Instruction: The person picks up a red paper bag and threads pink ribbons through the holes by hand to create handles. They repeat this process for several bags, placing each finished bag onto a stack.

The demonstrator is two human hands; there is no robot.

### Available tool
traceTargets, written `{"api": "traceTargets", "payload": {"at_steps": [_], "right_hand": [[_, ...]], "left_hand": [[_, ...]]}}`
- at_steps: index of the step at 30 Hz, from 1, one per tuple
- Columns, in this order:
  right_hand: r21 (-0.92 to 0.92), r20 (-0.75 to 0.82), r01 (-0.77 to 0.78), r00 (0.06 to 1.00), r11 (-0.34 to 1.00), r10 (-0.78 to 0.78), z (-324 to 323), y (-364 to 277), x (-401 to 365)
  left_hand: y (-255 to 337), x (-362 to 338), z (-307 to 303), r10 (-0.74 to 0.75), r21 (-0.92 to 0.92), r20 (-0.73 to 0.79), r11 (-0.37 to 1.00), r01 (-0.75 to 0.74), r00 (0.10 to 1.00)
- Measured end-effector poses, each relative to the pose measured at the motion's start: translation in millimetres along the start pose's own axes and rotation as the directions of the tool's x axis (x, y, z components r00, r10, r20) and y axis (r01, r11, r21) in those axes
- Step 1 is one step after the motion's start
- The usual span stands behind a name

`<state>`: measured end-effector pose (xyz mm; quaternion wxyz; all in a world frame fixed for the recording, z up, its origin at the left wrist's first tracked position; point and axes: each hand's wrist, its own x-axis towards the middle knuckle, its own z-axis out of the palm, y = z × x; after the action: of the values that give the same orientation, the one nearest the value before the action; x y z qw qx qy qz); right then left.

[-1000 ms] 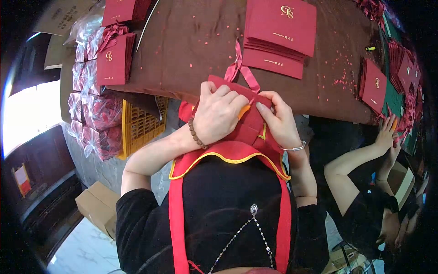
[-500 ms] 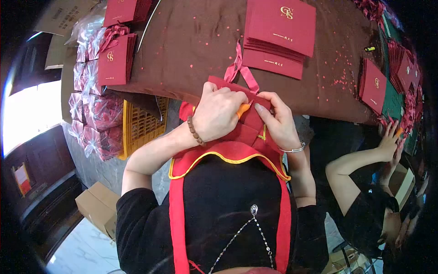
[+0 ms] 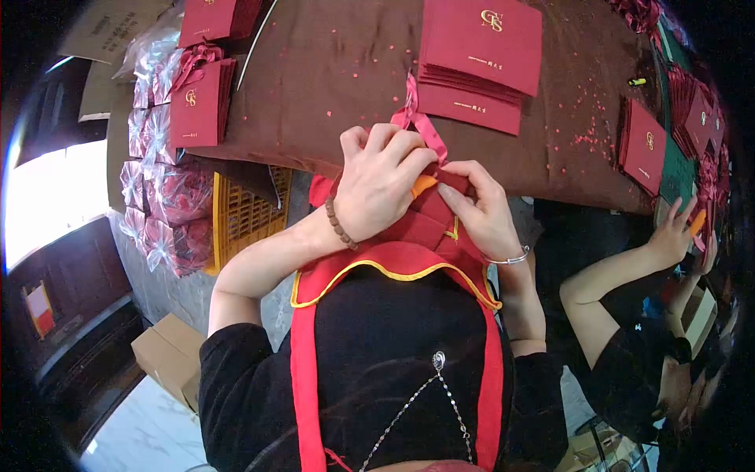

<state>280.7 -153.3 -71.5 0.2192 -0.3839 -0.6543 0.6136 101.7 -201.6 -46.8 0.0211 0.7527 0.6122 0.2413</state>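
Note:
A dark red paper bag [image 3: 429, 206] lies against the red apron [image 3: 393, 262] at the table's front edge. My left hand [image 3: 381, 185], with a beaded bracelet, is closed over the bag's upper part, its fingertips at the end of a pink-red ribbon [image 3: 427, 134]. An orange cover [image 3: 423, 186], apparently on my left thumb, shows beside the bag's edge. My right hand [image 3: 478, 203], with a silver bangle, pinches the bag's right side near the ribbon. What lies under my left fingers is hidden.
Ahead on the brown tablecloth [image 3: 330, 79] is a stack of red bags [image 3: 480, 47]. More bags [image 3: 197, 102] stand at the left, above a yellow crate [image 3: 244, 212] and plastic-wrapped bundles [image 3: 177, 197]. At right, a co-worker's hand [image 3: 672, 232] is near hanging ribbons.
My left hand has shifted, its knuckles rising and spreading over the bag's top edge. My right hand stays nearly in place. The co-worker's hand has turned and moved slightly.

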Motion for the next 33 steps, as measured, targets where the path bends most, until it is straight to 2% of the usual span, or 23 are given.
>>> {"api": "traceTargets", "payload": {"at_steps": [2, 3, 6, 8, 10, 12, 14, 16, 18, 19, 21, 22, 24, 25, 27, 28, 31, 32, 33], "right_hand": [[-0.070, 0.023, 0.126, 0.992, 0.990, -0.125, -1, -3, 1], [-0.054, 0.042, -0.016, 0.999, 0.998, 0.018, -4, -11, -3], [-0.053, -0.020, 0.039, 0.999, 0.998, -0.040, 2, -14, -7], [-0.124, -0.049, 0.003, 0.999, 0.992, -0.010, 7, -20, -9], [-0.272, -0.134, 0.133, 0.976, 0.953, -0.174, 13, -12, -10], [-0.274, -0.137, 0.161, 0.969, 0.948, -0.204, 15, -8, -9], [-0.254, -0.120, 0.235, 0.955, 0.938, -0.271, 15, -5, -8], [-0.248, -0.115, 0.264, 0.948, 0.932, -0.298, 16, -6, -6], [-0.225, -0.122, 0.285, 0.941, 0.932, -0.317, 19, -10, -5], [-0.227, -0.116, 0.288, 0.941, 0.931, -0.319, 20, -8, -5], [-0.282, -0.114, 0.317, 0.926, 0.906, -0.359, 20, -4, -5], [-0.273, -0.118, 0.296, 0.934, 0.915, -0.337, 21, -6, -6], [-0.281, -0.111, 0.301, 0.933, 0.911, -0.342, 21, -3, -5], [-0.289, -0.107, 0.306, 0.931, 0.907, -0.348, 21, -3, -4], [-0.278, -0.113, 0.289, 0.937, 0.916, -0.330, 22, -4, -3], [-0.269, -0.123, 0.272, 0.942, 0.924, -0.313, 22, -3, -3], [-0.287, -0.118, 0.274, 0.941, 0.918, -0.317, 21, 0, -3], [-0.286, -0.117, 0.271, 0.942, 0.919, -0.314, 21, 0, -2], [-0.289, -0.128, 0.277, 0.937, 0.916, -0.324, 23, 1, -1]], "left_hand": [[-5, -1, 1, -0.011, -0.046, 0.022, 0.999, 0.012, 1.000], [-7, -1, 0, -0.013, -0.093, 0.049, 0.995, 0.018, 0.999], [-9, 0, -1, -0.017, -0.134, 0.074, 0.991, 0.026, 0.997], [-6, 1, -1, -0.016, -0.132, 0.015, 0.991, 0.018, 1.000], [-5, 1, 1, 0.001, -0.113, -0.017, 0.994, -0.003, 1.000], [-6, 3, 0, -0.002, -0.111, 0.025, 0.994, 0.005, 1.000], [-13, 5, -5, -0.002, -0.222, 0.169, 0.974, 0.040, 0.986], [-22, 14, -19, -0.002, -0.284, 0.401, 0.950, 0.127, 0.916], [-31, 20, -21, 0.002, -0.305, 0.557, 0.931, 0.203, 0.830], [-35, 26, -24, 0.027, -0.327, 0.582, 0.923, 0.204, 0.813], [-48, 38, -18, 0.079, -0.374, 0.726, 0.879, 0.296, 0.683], [-47, 47, -22, 0.032, -0.347, 0.784, 0.851, 0.395, 0.620], [-40, 65, -30, -0.062, -0.221, 0.907, 0.772, 0.596, 0.417], [-46, 64, -24, 0.070, -0.376, 0.870, 0.734, 0.566, 0.488], [-55, 59, -1, 0.108, -0.429, 0.855, 0.696, 0.576, 0.507], [-49, 64, -7, 0.030, -0.360, 0.881, 0.692, 0.626, 0.473], [-52, 61, 5, 0.023, -0.366, 0.883, 0.657, 0.658, 0.468], [-50, 61, 7, -0.077, -0.239, 0.931, 0.610, 0.756, 0.356], [-50, 59, 7, -0.076, -0.237, 0.933, 0.607, 0.759, 0.353]]}}
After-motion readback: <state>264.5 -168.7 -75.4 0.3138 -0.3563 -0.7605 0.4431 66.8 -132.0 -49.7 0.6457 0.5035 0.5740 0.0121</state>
